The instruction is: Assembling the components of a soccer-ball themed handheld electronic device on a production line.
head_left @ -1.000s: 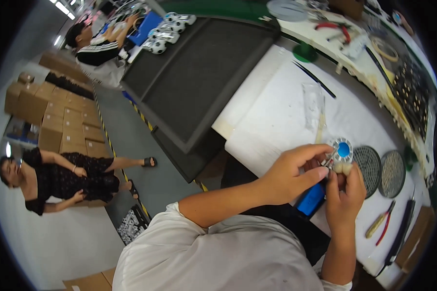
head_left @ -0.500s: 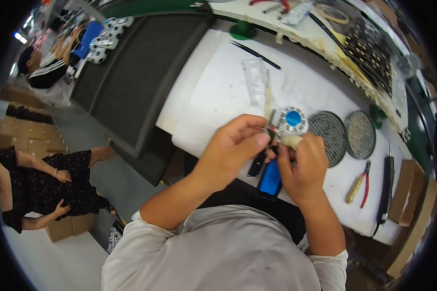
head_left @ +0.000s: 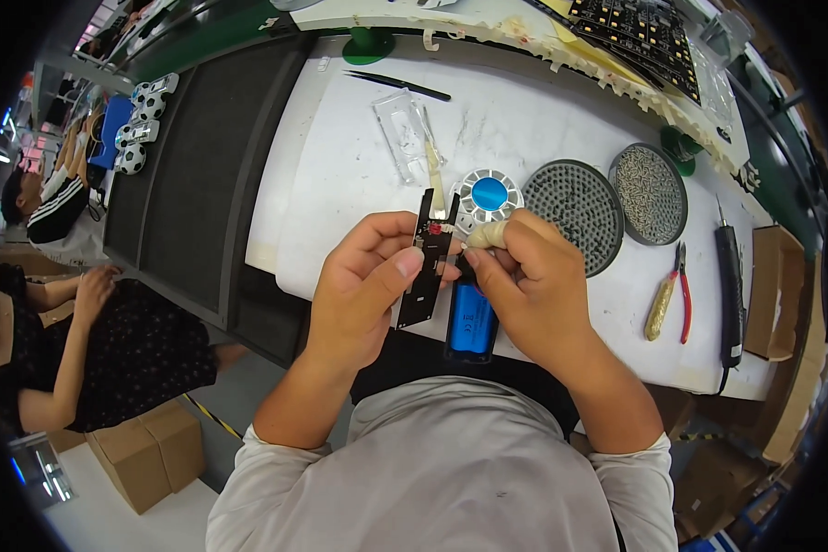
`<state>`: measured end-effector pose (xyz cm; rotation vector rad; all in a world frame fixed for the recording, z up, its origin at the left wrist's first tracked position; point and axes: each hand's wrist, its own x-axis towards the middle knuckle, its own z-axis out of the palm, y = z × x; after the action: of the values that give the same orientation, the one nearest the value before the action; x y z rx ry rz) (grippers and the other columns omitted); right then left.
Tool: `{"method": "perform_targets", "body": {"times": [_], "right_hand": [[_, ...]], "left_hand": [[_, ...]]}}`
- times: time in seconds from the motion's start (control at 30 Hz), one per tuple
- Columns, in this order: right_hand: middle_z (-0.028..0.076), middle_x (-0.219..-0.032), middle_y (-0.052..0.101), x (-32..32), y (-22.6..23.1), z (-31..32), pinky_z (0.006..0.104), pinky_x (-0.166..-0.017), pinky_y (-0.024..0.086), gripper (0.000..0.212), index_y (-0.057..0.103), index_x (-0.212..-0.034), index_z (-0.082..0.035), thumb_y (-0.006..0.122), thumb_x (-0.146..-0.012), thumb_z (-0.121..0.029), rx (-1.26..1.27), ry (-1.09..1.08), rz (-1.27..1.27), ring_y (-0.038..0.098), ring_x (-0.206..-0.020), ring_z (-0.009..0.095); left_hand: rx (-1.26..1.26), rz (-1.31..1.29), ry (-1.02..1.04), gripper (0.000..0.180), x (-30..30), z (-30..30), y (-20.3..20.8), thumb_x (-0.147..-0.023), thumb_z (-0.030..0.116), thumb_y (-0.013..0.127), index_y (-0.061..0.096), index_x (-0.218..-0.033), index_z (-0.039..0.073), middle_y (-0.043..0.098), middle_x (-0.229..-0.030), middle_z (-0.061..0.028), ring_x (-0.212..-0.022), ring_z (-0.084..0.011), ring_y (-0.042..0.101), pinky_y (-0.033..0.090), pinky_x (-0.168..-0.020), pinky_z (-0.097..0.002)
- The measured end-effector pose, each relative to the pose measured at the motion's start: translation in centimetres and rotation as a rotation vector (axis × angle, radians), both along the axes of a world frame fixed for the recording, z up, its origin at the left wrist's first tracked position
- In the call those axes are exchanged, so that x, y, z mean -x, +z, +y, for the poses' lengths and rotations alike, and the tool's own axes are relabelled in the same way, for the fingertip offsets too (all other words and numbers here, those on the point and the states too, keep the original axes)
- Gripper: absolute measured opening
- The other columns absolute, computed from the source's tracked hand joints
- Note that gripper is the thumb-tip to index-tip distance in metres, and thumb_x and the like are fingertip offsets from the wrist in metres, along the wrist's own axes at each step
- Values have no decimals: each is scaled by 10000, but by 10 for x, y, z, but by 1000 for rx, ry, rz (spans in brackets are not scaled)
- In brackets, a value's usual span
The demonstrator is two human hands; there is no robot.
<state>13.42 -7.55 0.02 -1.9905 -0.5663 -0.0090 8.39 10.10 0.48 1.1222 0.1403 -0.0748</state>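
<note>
My left hand (head_left: 363, 285) grips a long narrow black circuit board (head_left: 427, 262), held upright over the near edge of the white bench (head_left: 340, 184). My right hand (head_left: 524, 281) pinches at the board's upper middle, a pale cot on one fingertip. Under the right hand, partly hidden, a blue cylindrical battery (head_left: 470, 322) lies at the bench edge. Just beyond my hands sits a small round white dish with a blue centre (head_left: 488, 195).
Two round perforated trays (head_left: 575, 212) (head_left: 649, 191) of small parts lie to the right, then red-handled pliers (head_left: 681, 294) and a black pen-like tool (head_left: 729, 285). Tweezers (head_left: 400, 85) and a clear plastic piece (head_left: 400, 138) lie farther back. Seated people (head_left: 83, 340) are at left, near cardboard boxes.
The view has swung so the bench now lies straight ahead. My hands stay together on the board, drawn nearer to me above the blue battery.
</note>
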Motion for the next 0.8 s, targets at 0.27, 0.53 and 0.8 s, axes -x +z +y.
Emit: {"method": "perform_targets", "body": {"times": [0.27,0.53,0.8], "right_hand": [[4,-663,436,1,6,-3,237,-497,294,98,685,-894,-14,651,-804,3,30,-23,27,358,-543,70],[52,-610,391,8,15,4,324,-546,303,122,546,-740,-13,667,-742,-25,50,-38,101,350,-544,179],[35,-620,385,10,17,-3,295,-511,293,116,540,-755,-9,655,-744,-2,32,-100,248,365,-561,132]], "left_hand": [[117,-60,-64,275,-1,0,-16,-938,84,559,508,-1185,-27,638,-1069,-106,-925,-142,622,493,-866,-283],[19,-91,-112,294,9,4,-7,-944,82,558,503,-1214,-19,624,-1120,-106,-955,-140,617,490,-883,-286],[-32,-137,-178,333,7,1,-10,-944,79,562,492,-1252,-26,599,-1171,-106,-1039,-133,584,474,-916,-297]]}}
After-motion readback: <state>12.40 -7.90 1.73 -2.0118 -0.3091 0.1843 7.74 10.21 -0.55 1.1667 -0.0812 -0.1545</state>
